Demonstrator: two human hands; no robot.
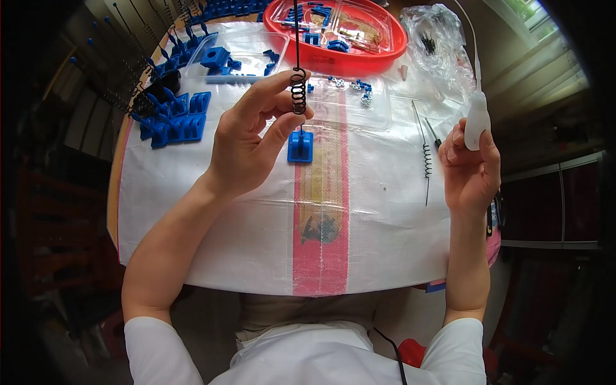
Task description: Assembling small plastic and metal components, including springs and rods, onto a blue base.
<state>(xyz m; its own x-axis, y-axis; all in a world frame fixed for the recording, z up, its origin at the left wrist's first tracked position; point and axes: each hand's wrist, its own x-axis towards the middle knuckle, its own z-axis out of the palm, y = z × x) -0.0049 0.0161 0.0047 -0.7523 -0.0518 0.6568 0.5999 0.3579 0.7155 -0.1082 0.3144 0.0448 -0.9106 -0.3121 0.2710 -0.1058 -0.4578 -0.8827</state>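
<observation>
My left hand (pixel 247 138) pinches the black coil spring (pixel 298 90) of an upright black rod between thumb and fingers. Directly below, a square blue plastic base (pixel 300 147) sits at the rod's lower end, close to the tabletop; I cannot tell whether it touches. Over at the right, my right hand (pixel 471 163) is closed around a white teardrop-shaped piece (pixel 477 122), from whose tip a thin pale cord or tube curves upward out of view. Left of that hand, a loose black wire with a coil (pixel 427 160) lies on the white woven sheet (pixel 385 237).
Blue bases (pixel 176 122) with upright coiled rods crowd the left edge. At the back stand a clear box (pixel 269 45) of blue parts and a red basin (pixel 399 54). A clear tray (pixel 378 119) holds small white and blue pieces. Crumpled plastic bags (pixel 449 51) lie at far right.
</observation>
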